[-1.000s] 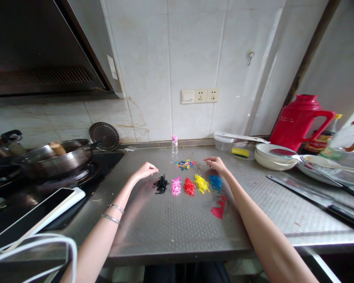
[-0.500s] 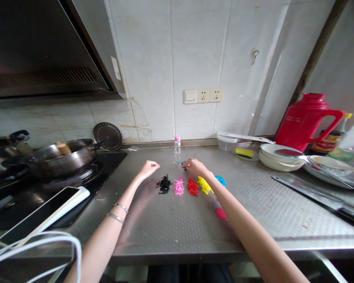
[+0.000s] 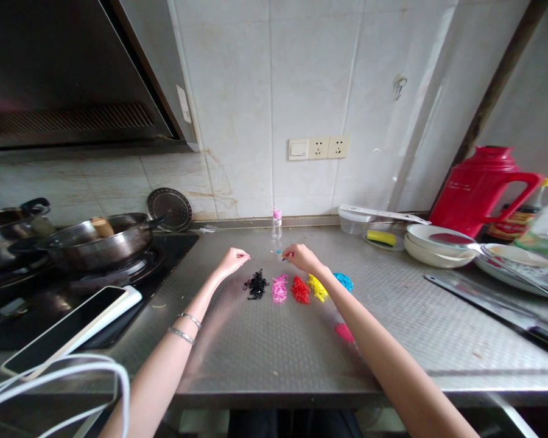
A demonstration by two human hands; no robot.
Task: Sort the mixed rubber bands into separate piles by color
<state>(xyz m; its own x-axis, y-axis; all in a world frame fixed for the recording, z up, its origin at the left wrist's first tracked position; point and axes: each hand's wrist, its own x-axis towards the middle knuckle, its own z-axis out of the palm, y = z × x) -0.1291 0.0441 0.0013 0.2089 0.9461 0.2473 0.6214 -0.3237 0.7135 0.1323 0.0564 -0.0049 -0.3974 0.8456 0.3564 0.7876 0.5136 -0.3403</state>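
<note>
Small rubber bands lie in separate heaps: black, pink, red, yellow and blue. Behind them, my right hand is closed in a pinch, with dark and bluish bands showing at its fingertips. Just past those fingertips a tiny blue band rests on the metal counter. My left hand hovers behind and left of the black heap, fingers pressed together; what they hold, if anything, is too small to see. A clear bottle with a pink cap stands near the wall.
Partly behind my right forearm lies a bright pink object. To the right are a long knife, bowls, a yellow sponge and a red thermos. A phone, cables and a pan occupy the left.
The small multicoloured cluster by my right fingertips has mostly gone from view, leaving a tiny blue band. My right hand has shifted slightly left relative to the heaps. My left hand hardly moves.
</note>
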